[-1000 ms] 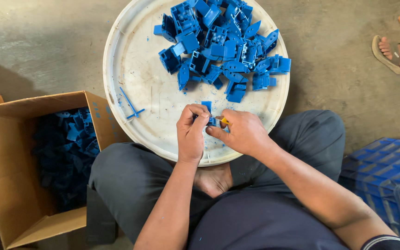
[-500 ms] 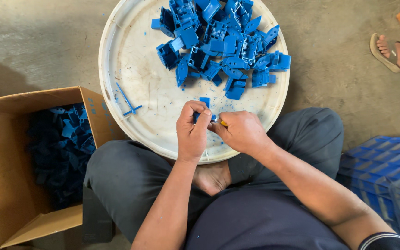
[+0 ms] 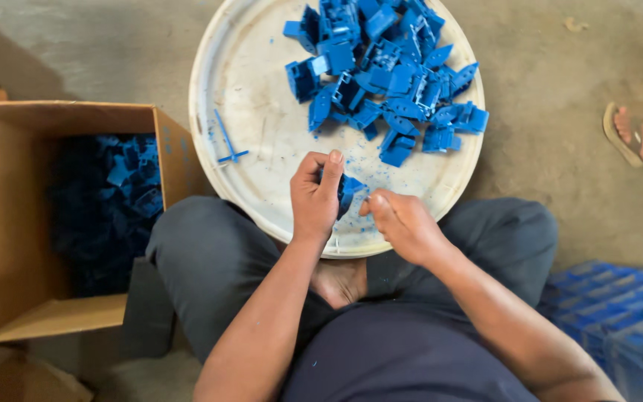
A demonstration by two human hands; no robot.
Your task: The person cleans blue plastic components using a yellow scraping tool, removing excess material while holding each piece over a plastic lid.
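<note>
At far left, a cardboard box (image 3: 9, 223) partly filled with blue plastic parts (image 3: 124, 193) is seen on the floor. Beside it, a round white tray (image 3: 262, 134) is propped against the knees, with a thin blue sprue (image 3: 226, 144) lying on it. A small blue part (image 3: 348, 190) is pinched over the tray's near rim by the curled fingers of the left hand (image 3: 315, 199). The right hand (image 3: 403, 223) is held just beside it, fingertips pressed together. A heap of blue pieces (image 3: 385, 71) fills the tray's far side. A sandalled foot (image 3: 638, 138) is visible at right.

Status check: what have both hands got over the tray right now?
Left hand gripping a blue plastic part. Right hand beside it, fingertips pinched, contents unclear. Pile of blue parts on round white tray; nothing blocking.
</note>
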